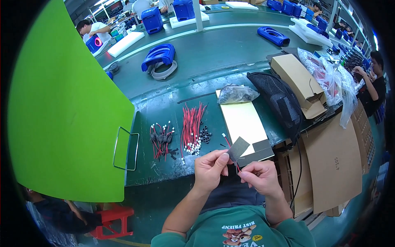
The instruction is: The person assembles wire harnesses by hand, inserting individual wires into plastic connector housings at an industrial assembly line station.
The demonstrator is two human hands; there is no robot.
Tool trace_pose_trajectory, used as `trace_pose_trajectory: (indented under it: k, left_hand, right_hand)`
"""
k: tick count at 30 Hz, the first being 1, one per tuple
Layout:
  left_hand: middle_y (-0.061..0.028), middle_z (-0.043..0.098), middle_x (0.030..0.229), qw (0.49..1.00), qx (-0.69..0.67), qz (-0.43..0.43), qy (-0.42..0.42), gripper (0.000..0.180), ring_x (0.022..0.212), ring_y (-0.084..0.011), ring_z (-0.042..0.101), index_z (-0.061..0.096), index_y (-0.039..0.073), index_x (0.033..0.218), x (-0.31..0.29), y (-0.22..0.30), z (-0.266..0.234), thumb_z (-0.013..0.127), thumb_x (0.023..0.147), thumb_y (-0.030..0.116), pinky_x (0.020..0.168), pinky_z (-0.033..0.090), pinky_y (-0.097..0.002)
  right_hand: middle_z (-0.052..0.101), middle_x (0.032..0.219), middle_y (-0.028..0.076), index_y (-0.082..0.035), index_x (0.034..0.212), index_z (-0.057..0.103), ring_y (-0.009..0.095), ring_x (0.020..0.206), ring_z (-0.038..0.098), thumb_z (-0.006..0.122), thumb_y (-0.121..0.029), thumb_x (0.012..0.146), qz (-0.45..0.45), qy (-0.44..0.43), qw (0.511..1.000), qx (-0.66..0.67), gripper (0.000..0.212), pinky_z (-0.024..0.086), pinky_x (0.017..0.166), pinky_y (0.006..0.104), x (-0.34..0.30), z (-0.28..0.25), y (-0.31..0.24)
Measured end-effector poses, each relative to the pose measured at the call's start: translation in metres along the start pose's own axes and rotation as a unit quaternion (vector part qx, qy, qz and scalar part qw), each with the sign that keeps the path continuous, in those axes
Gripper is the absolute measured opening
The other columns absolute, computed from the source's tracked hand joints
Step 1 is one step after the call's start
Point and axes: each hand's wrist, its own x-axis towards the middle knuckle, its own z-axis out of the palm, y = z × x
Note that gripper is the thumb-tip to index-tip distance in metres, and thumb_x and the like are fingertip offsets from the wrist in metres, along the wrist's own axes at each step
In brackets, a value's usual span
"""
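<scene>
Close in front of me, my left hand point(212, 169) pinches a dark grey rectangular piece of foam or tape point(238, 149) by its lower left side. My right hand point(261, 177) is closed on a thin red and black wire point(238, 167) just below that piece. On the table beyond lie a bundle of red wires with white connectors point(192, 127) and, to its left, several wires with dark wrapped middles point(161, 140). Small black rings point(205, 134) are piled beside the red bundle. A pale yellow sheet point(245, 121) with dark grey pieces at its near end lies behind my hands.
A clear bag of dark parts point(237, 94) sits on the sheet's far end. To the right are a black mesh bag point(276, 103) and an open cardboard box point(298, 84). A green panel point(70, 111) stands at left. Blue housings point(159, 57) rest on the conveyor; other people work around.
</scene>
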Motion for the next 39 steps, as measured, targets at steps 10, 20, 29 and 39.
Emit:
trace_pose_trajectory:
  k: [10,20,29,39]
  left_hand:
    - [-0.0035,0.057,0.076,0.998,-0.054,-0.01,-0.016,0.016,0.053,-0.0038,0.049,0.062,-0.002,0.094,0.0,-0.004,-0.007,0.062,0.079,0.002,0.044,0.037,-0.0161]
    - [-0.0023,0.056,0.075,0.995,0.046,-0.028,-0.082,0.02,0.055,-0.0025,0.048,0.061,-0.002,0.1,-0.002,0.016,-0.004,0.06,0.081,0.005,0.047,0.038,-0.0153]
    - [-0.0032,0.059,0.073,0.99,-0.102,-0.08,-0.056,0.016,0.053,-0.0034,0.051,0.058,-0.004,0.096,0.0,0.005,-0.007,0.059,0.082,0.005,0.046,0.041,-0.0149]
    - [-0.0042,0.06,0.077,0.984,-0.116,-0.128,-0.05,0.019,0.058,-0.0038,0.051,0.06,-0.002,0.099,-0.002,-0.002,-0.005,0.06,0.082,0.007,0.048,0.041,-0.0156]
  right_hand:
    - [0.059,0.065,0.002,0.0,0.078,0.064,0.003,0.051,0.05,0.066,-0.004,0.073,-0.13,0.067,0.979,-0.144,0.007,0.037,0.046,0.0157,0.006,-0.001,0.0]
    - [0.059,0.069,0.003,0.0,0.076,0.064,0.004,0.054,0.051,0.066,0.0,0.071,-0.206,0.116,0.967,-0.1,0.005,0.037,0.048,0.0164,0.017,-0.003,-0.01]
    - [0.058,0.07,0.003,0.001,0.076,0.063,0.004,0.057,0.052,0.066,-0.001,0.074,-0.163,0.109,0.979,-0.056,0.004,0.039,0.05,0.0159,0.018,0.002,-0.006]
    - [0.058,0.071,0.003,0.002,0.076,0.062,0.004,0.058,0.052,0.064,-0.002,0.075,-0.145,0.113,0.982,-0.039,0.004,0.039,0.051,0.016,0.02,0.006,0.001]
